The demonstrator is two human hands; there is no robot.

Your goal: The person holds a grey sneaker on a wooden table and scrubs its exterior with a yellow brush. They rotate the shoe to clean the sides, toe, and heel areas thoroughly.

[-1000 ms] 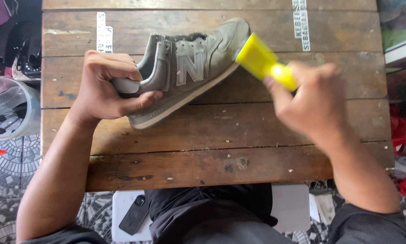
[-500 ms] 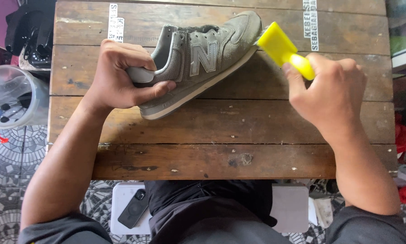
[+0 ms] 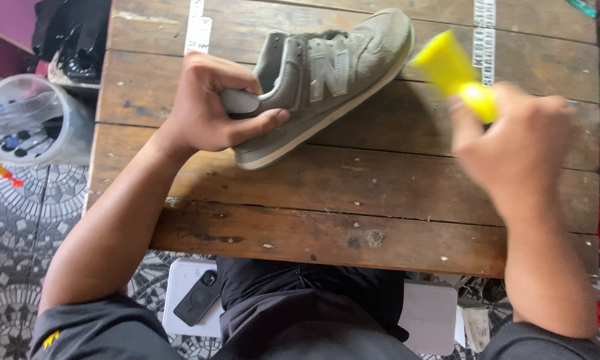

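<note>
I see a grey shoe (image 3: pixel 326 80) lying on its side on the wooden table (image 3: pixel 353 193). Its long line runs from near-left to far-right, and the toe points to the far right corner. My left hand (image 3: pixel 210 110) grips the heel end, with the thumb pressed on the side by the sole. My right hand (image 3: pixel 513 153) is blurry, and it is closed around a yellow tube (image 3: pixel 453 70) just right of the toe. On the floor to the left stands a clear plastic tub (image 3: pixel 36 120) with small dark things inside. A black phone (image 3: pixel 200 297) lies on a white stool near me.
</note>
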